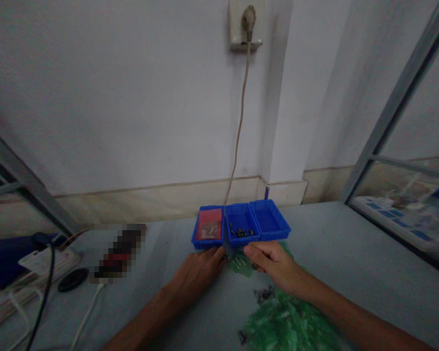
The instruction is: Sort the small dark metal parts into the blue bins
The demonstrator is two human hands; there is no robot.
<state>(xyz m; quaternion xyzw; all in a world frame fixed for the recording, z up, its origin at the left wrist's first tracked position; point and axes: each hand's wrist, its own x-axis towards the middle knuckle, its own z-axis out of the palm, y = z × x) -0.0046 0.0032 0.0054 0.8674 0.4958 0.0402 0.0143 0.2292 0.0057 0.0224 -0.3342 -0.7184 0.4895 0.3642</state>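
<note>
My left hand (pixel 205 261) rests low on the table in front of the left blue bin (pixel 194 239), its fingers bent together. Something small and dark shows at its fingertips, too blurred to name. Beside it lies a small green clear plastic bag (pixel 241 264) with shiny slim pieces on it. My right hand (pixel 272 261) is closed above the bag's right side, and a little dark piece shows under its curled fingers. Nearer me is a large heap of green plastic bags (pixel 289 321), with a cluster of small metal parts (pixel 265 294) at its upper left edge.
The middle blue bin (pixel 241 219) holds small dark metal parts, and the right blue bin (pixel 269 219) adjoins it. A red packet (pixel 210 222) lies in the left bin. At left are cables, a round black disc (pixel 73 279) and a power strip (pixel 62 263). Metal frames flank the table.
</note>
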